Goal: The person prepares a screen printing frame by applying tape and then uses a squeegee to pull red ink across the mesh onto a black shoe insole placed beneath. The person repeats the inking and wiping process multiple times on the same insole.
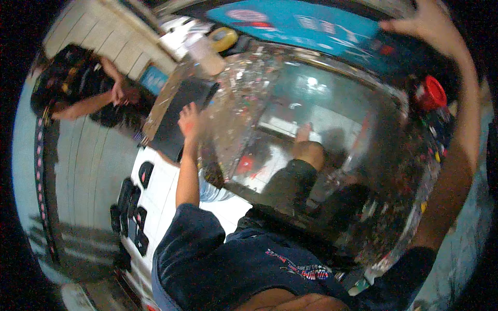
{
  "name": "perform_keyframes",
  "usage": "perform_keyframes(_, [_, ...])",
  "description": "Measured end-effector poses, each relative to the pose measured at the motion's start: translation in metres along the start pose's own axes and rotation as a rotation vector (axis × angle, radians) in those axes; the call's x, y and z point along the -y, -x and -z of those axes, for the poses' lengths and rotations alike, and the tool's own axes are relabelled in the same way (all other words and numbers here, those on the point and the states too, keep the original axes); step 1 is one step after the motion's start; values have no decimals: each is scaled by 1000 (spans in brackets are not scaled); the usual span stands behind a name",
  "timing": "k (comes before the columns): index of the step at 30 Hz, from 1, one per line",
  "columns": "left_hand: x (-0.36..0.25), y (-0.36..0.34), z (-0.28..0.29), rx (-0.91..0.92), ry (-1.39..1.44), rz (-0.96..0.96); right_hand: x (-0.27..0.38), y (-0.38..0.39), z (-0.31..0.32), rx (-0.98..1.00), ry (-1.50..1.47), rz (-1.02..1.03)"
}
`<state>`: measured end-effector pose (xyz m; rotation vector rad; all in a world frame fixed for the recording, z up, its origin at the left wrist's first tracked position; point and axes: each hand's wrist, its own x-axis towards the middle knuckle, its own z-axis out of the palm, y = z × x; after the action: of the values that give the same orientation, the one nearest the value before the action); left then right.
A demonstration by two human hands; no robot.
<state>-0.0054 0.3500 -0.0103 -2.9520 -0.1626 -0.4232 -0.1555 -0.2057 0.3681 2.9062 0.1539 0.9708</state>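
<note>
My left hand [189,123] is stretched out with its fingers apart, over or on a dark flat panel [185,106] at the left end of the worktable; whether it touches the panel I cannot tell. Nothing shows in that hand. High at the upper right, my right hand [433,28] is raised beside a blue printed banner [301,26]. Its thumb sticks out to the left, and the other fingers are partly lost at the picture's dark rim. No object shows in it. Below lies a glossy glass-like sheet [295,98] on the table, mirroring lights and an arm.
A paint-spattered worktable [233,119] stands before me. At its back are a pale bottle-like container [205,54] and a yellow object [223,39]. A red cup-like container [434,93] stands at the right. Another person [78,88] is at the left, near several black sandals [127,202] on white tiles.
</note>
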Motion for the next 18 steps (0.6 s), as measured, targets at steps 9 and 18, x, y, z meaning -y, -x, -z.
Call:
perform_keyframes(9, [-5, 40, 79, 155, 132, -181, -58, -37, -33, 154, -86, 117])
perform_keyframes(18, [28, 32, 182, -182, 866, -173, -10, -45, 9, 241, -235, 148])
